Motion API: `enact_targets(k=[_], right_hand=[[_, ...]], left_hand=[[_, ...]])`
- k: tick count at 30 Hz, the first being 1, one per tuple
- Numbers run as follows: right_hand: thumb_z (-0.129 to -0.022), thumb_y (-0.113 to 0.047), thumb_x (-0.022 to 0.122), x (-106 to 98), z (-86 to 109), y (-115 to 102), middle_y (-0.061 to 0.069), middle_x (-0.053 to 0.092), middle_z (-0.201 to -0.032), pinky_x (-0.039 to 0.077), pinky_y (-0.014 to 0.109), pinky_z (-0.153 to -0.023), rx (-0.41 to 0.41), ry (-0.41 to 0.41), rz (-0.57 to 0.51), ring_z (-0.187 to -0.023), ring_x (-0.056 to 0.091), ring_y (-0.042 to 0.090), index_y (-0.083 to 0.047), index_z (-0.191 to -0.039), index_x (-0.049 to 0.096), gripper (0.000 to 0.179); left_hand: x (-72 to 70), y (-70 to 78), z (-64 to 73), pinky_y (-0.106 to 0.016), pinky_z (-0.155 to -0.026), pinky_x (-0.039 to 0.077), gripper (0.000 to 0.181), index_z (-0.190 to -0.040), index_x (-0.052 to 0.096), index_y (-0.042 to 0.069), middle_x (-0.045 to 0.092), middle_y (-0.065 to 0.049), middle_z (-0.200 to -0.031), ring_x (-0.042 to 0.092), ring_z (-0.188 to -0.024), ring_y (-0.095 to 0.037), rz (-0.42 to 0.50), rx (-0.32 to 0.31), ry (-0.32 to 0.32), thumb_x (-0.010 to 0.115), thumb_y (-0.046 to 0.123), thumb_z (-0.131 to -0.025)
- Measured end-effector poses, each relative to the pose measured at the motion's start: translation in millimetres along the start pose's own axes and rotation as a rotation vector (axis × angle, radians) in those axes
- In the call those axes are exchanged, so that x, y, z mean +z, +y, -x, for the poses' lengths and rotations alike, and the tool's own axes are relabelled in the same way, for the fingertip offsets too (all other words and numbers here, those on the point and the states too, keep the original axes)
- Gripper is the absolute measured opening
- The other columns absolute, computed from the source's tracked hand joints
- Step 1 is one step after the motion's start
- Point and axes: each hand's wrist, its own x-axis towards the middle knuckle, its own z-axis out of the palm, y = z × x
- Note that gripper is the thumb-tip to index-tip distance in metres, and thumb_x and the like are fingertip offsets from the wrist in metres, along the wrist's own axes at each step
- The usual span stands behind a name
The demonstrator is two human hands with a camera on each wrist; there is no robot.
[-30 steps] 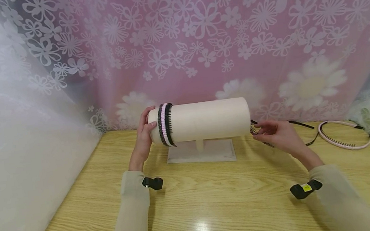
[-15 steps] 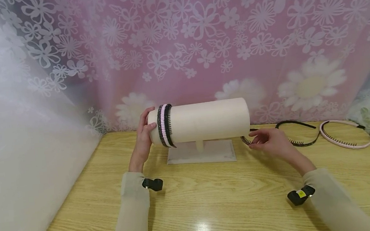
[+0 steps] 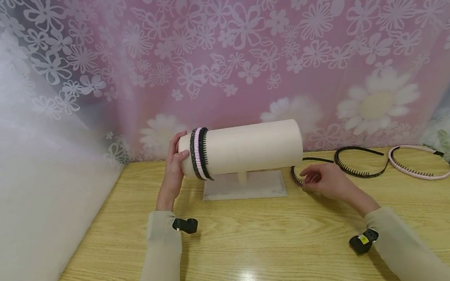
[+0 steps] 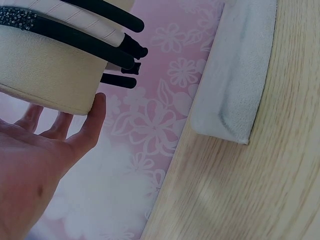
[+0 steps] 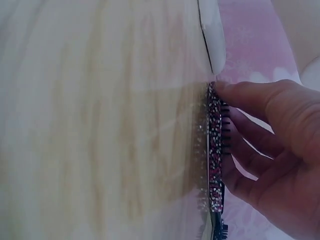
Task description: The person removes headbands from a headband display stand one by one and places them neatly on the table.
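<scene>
My left hand (image 3: 173,172) holds the left end of a cream, cylindrical headband stand (image 3: 253,147), thumb on the front and fingers over the top. Close to that thumb, a black glittery headband (image 3: 195,154), a pink headband (image 3: 199,154) and a black toothed headband (image 3: 204,153) sit side by side around the cylinder. Their dark open ends stick out below it in the left wrist view. To the right of the stand, my right hand (image 3: 327,181) pinches a glittery toothed headband (image 5: 215,150) lying on the table, the thumb at its curved front; the hand covers part of it.
A black toothed headband (image 3: 356,174) and a pink toothed headband (image 3: 412,174) lie farther right on the wooden table (image 3: 226,247). The stand's flat pale base (image 3: 229,192) rests on the tabletop. A pink flowered curtain (image 3: 219,69) hangs behind.
My right hand has moved left and down with the glittery headband, which now lies on the table beside the black one. The left hand stays on the stand.
</scene>
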Motion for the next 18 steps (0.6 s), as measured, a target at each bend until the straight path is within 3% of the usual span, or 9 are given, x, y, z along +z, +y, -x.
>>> enact_targets(k=[11, 18], right_hand=[[-0.081, -0.026, 0.086, -24, 17.3, 13, 0.004, 0.076, -0.096, 0.052, 0.028, -0.071, -0.038, -0.06, 0.08, -0.085, 0.069, 0.017, -0.007, -0.109, 0.076, 0.036], [-0.081, -0.025, 0.085, -29, 20.8, 19, -0.001, 0.075, -0.096, 0.053, 0.03, -0.073, -0.074, -0.132, 0.109, -0.087, 0.069, 0.017, -0.014, -0.101, 0.079, 0.024]], left_hand=[[0.1, -1.2, -0.9, -0.028, -0.091, 0.049, 0.06, -0.155, 0.034, 0.02, 0.047, 0.004, -0.145, 0.051, -0.121, -0.019, -0.003, -0.004, 0.006, 0.045, 0.026, -0.096], [0.2, -1.1, -0.4, -0.027, -0.09, 0.049, 0.058, -0.155, 0.034, 0.021, 0.047, 0.004, -0.145, 0.051, -0.12, -0.019, -0.005, -0.003, 0.009, 0.044, 0.024, -0.098]])
